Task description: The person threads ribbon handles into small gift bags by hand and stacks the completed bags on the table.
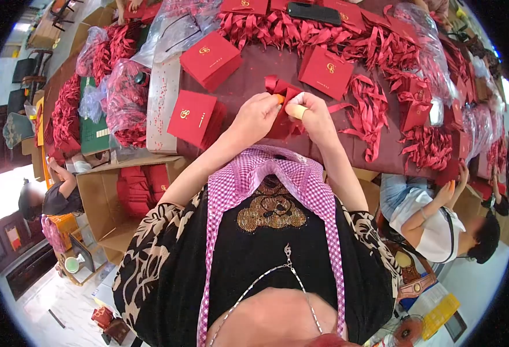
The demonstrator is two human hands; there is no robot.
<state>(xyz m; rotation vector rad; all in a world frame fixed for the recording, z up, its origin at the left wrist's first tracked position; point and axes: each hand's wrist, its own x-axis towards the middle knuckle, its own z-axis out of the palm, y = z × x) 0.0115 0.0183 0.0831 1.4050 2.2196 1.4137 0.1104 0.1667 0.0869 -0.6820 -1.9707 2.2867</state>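
Note:
At the table edge in front of me, both hands are closed on a small red paper gift bag (282, 122). My left hand (256, 117) pinches its left side, an orange finger cover on one fingertip. My right hand (313, 118) grips the other side near the red ribbon, with a pale yellow band round a finger. The fingers hide part of the bag and the ribbon's ends. Stacks of red bags with gold print lie left (192, 118), upper left (211, 59) and upper right (326, 72). Right of my hands is a loose pile of red ribbons (365, 113).
Rows of ribboned red bags (300, 32) line the table's far side, with a dark phone (314, 13) on them. Glasses (183, 33) lie on clear plastic. A cardboard box (107, 199) holding red bags stands left below. Co-workers sit at right (434, 225) and left (63, 194).

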